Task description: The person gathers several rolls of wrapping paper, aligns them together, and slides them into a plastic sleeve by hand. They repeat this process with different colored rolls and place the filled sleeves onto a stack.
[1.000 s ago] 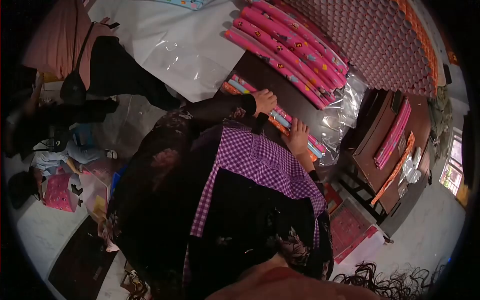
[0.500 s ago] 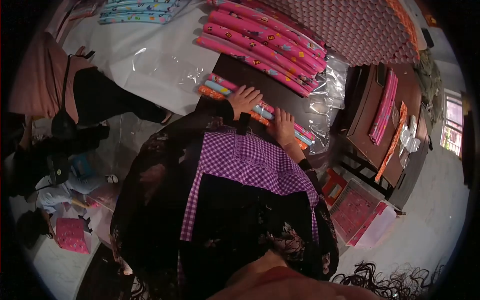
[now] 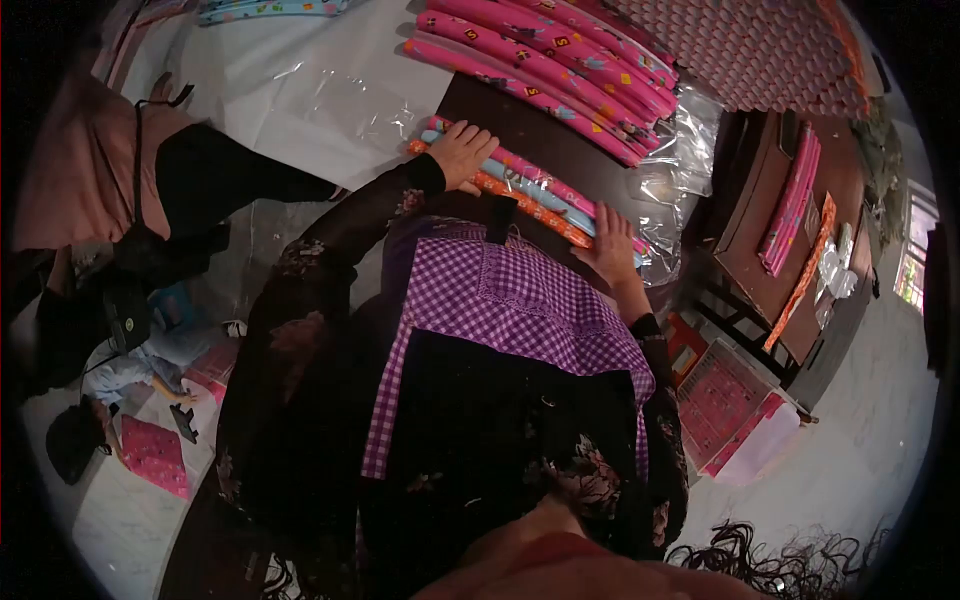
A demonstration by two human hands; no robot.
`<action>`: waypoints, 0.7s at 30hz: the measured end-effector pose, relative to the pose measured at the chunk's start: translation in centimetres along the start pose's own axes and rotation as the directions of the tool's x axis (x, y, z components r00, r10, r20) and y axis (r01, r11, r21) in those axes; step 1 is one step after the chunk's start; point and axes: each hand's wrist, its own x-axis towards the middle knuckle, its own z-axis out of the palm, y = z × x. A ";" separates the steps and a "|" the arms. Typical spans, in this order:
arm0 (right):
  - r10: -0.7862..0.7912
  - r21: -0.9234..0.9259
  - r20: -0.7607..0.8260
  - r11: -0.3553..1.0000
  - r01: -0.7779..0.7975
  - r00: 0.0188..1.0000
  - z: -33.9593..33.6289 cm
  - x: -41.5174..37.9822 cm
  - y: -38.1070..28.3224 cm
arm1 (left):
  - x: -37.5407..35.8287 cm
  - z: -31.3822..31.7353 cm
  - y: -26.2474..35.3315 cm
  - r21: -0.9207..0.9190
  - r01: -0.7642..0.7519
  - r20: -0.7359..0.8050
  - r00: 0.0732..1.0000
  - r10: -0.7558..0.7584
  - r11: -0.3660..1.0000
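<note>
As the slim pink, blue and orange rolls (image 3: 540,196) lie side by side along the near edge of the surface (image 3: 492,112), slanting closer toward the right, the left hand (image 3: 460,156) spreads open across their left part, the right hand (image 3: 613,247), also open, near their right end.

S-like mark (image 3: 561,41) on pink roll (image 3: 590,62)
</note>
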 end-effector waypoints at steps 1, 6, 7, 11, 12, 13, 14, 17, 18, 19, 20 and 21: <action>0.028 -0.019 0.001 0.999 -0.028 1.000 -0.3 -0.9 1.1 | 0.0 0.0 0.1 0.006 0.006 -0.007 1.000 -0.006 1.000; 0.050 -0.055 -0.027 0.997 -0.052 0.998 1.1 -3.0 3.4 | 0.7 -0.7 1.7 0.047 -0.013 -0.007 1.000 0.013 0.999; 0.052 -0.091 -0.027 0.994 -0.054 0.998 1.2 -2.9 3.6 | 0.8 -0.7 1.8 0.049 -0.017 0.009 1.000 0.017 0.999; 0.049 -0.108 -0.032 0.993 -0.052 0.998 2.2 -2.8 3.9 | 0.9 0.0 2.2 0.055 -0.028 -0.016 0.999 0.028 0.998; 0.054 -0.101 -0.025 0.993 -0.057 0.998 2.1 -2.5 3.6 | 1.0 -0.1 2.4 0.054 -0.030 -0.022 0.999 0.032 0.998; 0.060 -0.096 -0.019 0.993 -0.062 0.998 1.9 -2.2 3.4 | 1.2 -0.2 2.4 0.055 -0.034 -0.031 0.999 0.036 0.998; 0.062 -0.094 -0.018 0.994 -0.063 0.998 1.7 -2.1 3.2 | 1.3 -0.2 2.5 0.054 -0.036 -0.028 0.999 0.037 0.998; 0.063 -0.091 -0.023 0.994 -0.065 0.998 1.9 -1.7 2.7 | 1.3 0.2 2.7 0.045 -0.022 -0.047 0.999 0.024 0.999; 0.054 -0.089 -0.027 0.994 -0.056 0.998 1.9 -1.6 2.6 | 1.4 0.2 2.7 0.046 -0.023 -0.045 0.999 0.025 0.999; 0.045 -0.087 -0.031 0.995 -0.048 0.998 2.0 -1.5 2.5 | 1.4 0.2 2.7 0.048 -0.024 -0.044 0.999 0.026 0.999; 0.046 -0.086 -0.031 0.995 -0.048 0.998 2.0 -1.4 2.3 | 1.4 0.2 2.7 0.047 -0.025 -0.043 0.999 0.027 0.999; 0.049 -0.105 -0.027 0.993 -0.051 0.998 2.0 -1.3 2.1 | 1.4 0.1 2.8 0.055 -0.030 -0.058 0.998 0.033 0.998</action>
